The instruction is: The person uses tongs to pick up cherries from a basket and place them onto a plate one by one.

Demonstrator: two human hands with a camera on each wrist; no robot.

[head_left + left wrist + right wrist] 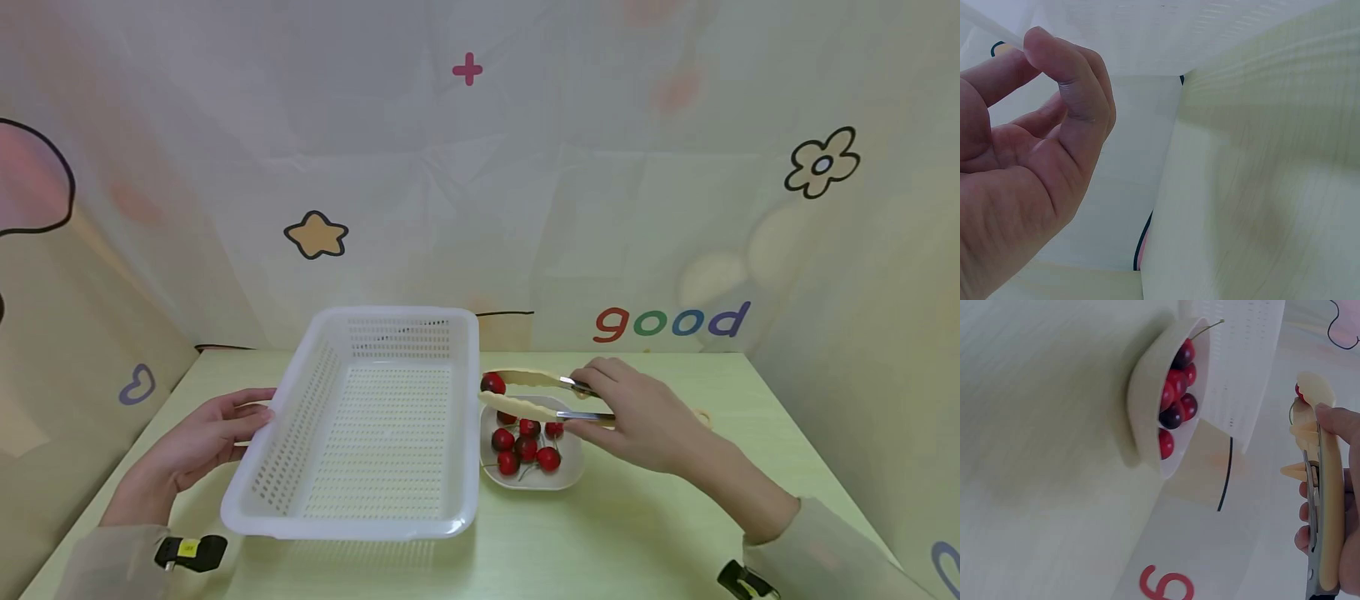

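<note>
My left hand [213,437] pinches the left rim of a white perforated plastic basket [386,442]. In the left wrist view the basket's side hangs over the tabletop, and its inside holds nothing. My right hand [641,417] grips a pair of tongs [525,410] with cream scalloped tips and metal arms. Between those tips sits a dark red cherry [492,382], close to the basket's right rim; its stem shows in the right wrist view. Below the tongs, a small white bowl [574,471] holds several cherries [527,450], some with stems.
The pale green-yellow table [675,533] runs back to a printed cloth backdrop [487,208], with cloth on both sides too. The bowl stands close beside the basket's right wall.
</note>
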